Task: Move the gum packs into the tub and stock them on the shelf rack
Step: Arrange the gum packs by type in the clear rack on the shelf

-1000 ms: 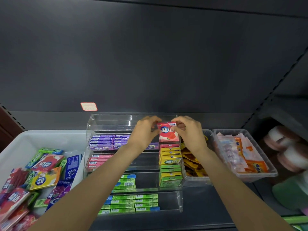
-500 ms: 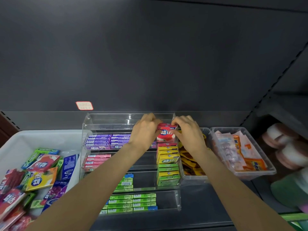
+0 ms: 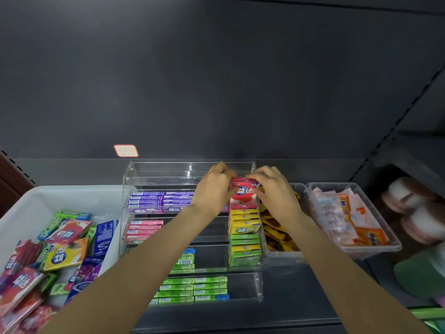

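Observation:
A red gum pack stands upright at the top of the right-hand column of the clear acrylic rack. My left hand grips its left edge and my right hand grips its right edge. Below it in the same column sit yellow packs and green packs. Purple, pink and green stick packs fill the rack's tiers to the left. A white tub at left holds several loose gum packs.
Two clear bins stand right of the rack: one with yellow-brown packets, one with pink and orange sachets. A red-bordered price tag sticks on the dark back panel. Blurred round items lie on the neighbouring shelf at far right.
Both hands have lowered the red pack from above the column down onto the top of the stack, pushing it slightly back into the rack.

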Action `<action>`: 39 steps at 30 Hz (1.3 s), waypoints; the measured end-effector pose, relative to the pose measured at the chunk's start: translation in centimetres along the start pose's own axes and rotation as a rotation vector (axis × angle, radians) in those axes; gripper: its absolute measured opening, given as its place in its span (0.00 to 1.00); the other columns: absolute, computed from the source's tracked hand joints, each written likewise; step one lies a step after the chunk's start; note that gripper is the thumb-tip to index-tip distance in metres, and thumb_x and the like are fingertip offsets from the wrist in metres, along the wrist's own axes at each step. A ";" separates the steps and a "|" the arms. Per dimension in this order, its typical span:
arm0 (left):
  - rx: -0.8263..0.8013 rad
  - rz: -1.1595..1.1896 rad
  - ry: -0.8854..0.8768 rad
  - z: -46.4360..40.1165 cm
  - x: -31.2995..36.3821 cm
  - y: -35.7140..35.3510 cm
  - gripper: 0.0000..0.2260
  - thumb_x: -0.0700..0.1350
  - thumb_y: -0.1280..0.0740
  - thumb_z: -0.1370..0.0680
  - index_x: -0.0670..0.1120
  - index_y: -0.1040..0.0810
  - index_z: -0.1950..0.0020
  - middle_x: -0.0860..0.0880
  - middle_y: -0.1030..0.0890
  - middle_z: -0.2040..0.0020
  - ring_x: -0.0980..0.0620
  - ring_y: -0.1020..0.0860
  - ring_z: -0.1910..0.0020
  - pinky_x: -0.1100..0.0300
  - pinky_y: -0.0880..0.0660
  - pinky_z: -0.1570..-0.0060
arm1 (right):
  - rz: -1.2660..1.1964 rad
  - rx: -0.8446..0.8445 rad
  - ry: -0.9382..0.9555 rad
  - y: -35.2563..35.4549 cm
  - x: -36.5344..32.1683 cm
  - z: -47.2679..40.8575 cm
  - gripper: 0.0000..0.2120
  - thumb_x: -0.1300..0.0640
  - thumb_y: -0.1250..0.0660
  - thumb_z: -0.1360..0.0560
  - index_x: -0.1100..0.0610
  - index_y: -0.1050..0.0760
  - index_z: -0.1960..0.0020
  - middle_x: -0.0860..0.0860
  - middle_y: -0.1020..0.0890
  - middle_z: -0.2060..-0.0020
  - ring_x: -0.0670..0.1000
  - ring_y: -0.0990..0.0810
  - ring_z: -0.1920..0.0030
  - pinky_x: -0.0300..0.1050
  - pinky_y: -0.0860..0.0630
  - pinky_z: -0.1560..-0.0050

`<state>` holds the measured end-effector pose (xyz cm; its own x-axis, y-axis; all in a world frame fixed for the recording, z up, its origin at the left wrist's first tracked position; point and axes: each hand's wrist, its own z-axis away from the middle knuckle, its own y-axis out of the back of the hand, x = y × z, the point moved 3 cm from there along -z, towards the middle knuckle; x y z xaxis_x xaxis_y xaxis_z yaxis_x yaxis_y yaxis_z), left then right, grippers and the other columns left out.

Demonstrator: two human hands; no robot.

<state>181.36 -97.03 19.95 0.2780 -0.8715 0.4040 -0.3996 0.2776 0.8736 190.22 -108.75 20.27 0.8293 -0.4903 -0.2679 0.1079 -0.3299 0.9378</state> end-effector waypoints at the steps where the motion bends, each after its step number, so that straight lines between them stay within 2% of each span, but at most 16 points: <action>1: 0.004 0.004 0.002 0.0 0.0 0.0 0.18 0.47 0.32 0.24 0.44 0.26 0.36 0.47 0.27 0.40 0.51 0.28 0.40 0.58 0.26 0.45 | -0.002 0.001 0.003 0.0 -0.1 0.0 0.20 0.59 0.35 0.24 0.54 0.30 0.32 0.51 0.28 0.39 0.50 0.33 0.37 0.45 0.30 0.36; 13: 0.021 -0.027 -0.010 1.1 0.1 0.9 0.20 0.48 0.34 0.23 0.47 0.29 0.32 0.48 0.28 0.37 0.50 0.29 0.38 0.56 0.26 0.44 | -0.034 0.044 -0.058 0.7 -1.2 0.9 0.22 0.56 0.34 0.24 0.53 0.31 0.31 0.50 0.29 0.38 0.49 0.33 0.36 0.47 0.29 0.36; 18: 0.130 0.092 0.024 3.5 -1.3 2.8 0.13 0.44 0.35 0.23 0.46 0.24 0.39 0.48 0.25 0.41 0.49 0.25 0.44 0.57 0.26 0.49 | -0.242 0.128 -0.034 0.4 -4.6 1.5 0.14 0.60 0.36 0.23 0.55 0.25 0.38 0.51 0.26 0.45 0.48 0.28 0.42 0.41 0.29 0.41; 21: 0.179 0.176 0.070 6.5 -3.2 4.3 0.09 0.42 0.34 0.24 0.46 0.22 0.44 0.49 0.22 0.47 0.49 0.22 0.51 0.52 0.23 0.53 | -0.356 0.083 0.016 -0.8 -8.1 1.8 0.11 0.62 0.36 0.24 0.56 0.23 0.43 0.49 0.24 0.51 0.47 0.24 0.50 0.38 0.26 0.48; 24: 0.222 0.218 0.153 10.3 -5.9 6.0 0.09 0.42 0.33 0.24 0.46 0.21 0.45 0.51 0.22 0.49 0.53 0.22 0.54 0.56 0.23 0.55 | -0.432 0.002 0.075 -2.4 -12.4 2.2 0.10 0.63 0.36 0.24 0.57 0.22 0.44 0.50 0.23 0.51 0.46 0.24 0.52 0.37 0.27 0.49; 27: 0.251 0.238 0.239 14.4 -9.5 8.2 0.07 0.40 0.33 0.24 0.45 0.20 0.46 0.53 0.23 0.52 0.58 0.24 0.59 0.72 0.29 0.58 | -0.493 -0.082 0.123 -4.6 -17.2 2.5 0.10 0.62 0.37 0.23 0.56 0.22 0.45 0.50 0.22 0.51 0.46 0.23 0.52 0.39 0.26 0.48; 28: 0.252 0.234 0.278 15.8 -11.2 8.8 0.07 0.40 0.33 0.24 0.44 0.20 0.47 0.53 0.24 0.53 0.58 0.25 0.60 0.74 0.31 0.59 | -0.500 -0.109 0.136 -5.5 -18.8 2.6 0.10 0.62 0.37 0.23 0.56 0.22 0.45 0.50 0.22 0.52 0.46 0.23 0.52 0.40 0.26 0.48; 32: 0.209 0.206 0.489 20.7 -18.6 11.0 0.07 0.39 0.34 0.24 0.44 0.21 0.47 0.48 0.20 0.52 0.51 0.23 0.57 0.62 0.29 0.55 | -0.524 -0.188 0.160 -9.0 -24.9 2.7 0.10 0.62 0.38 0.23 0.57 0.21 0.46 0.52 0.21 0.52 0.48 0.22 0.54 0.39 0.26 0.48; 35: 0.132 0.189 0.609 24.0 -23.8 12.2 0.09 0.38 0.34 0.25 0.42 0.21 0.45 0.45 0.18 0.49 0.48 0.22 0.53 0.62 0.30 0.55 | -0.518 -0.232 0.150 -11.5 -29.1 2.4 0.10 0.62 0.39 0.23 0.57 0.21 0.46 0.52 0.20 0.51 0.45 0.25 0.58 0.26 0.32 0.56; 36: 0.107 0.188 0.628 24.8 -25.3 12.6 0.10 0.38 0.34 0.25 0.42 0.21 0.44 0.44 0.19 0.48 0.46 0.21 0.51 0.61 0.29 0.54 | -0.517 -0.244 0.140 -12.3 -30.4 2.3 0.10 0.62 0.39 0.23 0.57 0.21 0.46 0.52 0.20 0.51 0.45 0.26 0.58 0.27 0.33 0.56; 39: 0.031 0.181 0.617 27.0 -28.8 13.4 0.12 0.38 0.32 0.26 0.41 0.22 0.43 0.41 0.21 0.43 0.41 0.22 0.47 0.57 0.29 0.48 | -0.510 -0.281 0.090 -14.7 -33.4 2.2 0.10 0.61 0.40 0.22 0.56 0.22 0.45 0.52 0.22 0.51 0.48 0.23 0.55 0.40 0.27 0.49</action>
<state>144.43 -79.12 12.73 0.6512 -0.4166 0.6344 -0.5100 0.3788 0.7723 159.70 -89.28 14.98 0.6766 -0.2517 -0.6920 0.6362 -0.2733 0.7214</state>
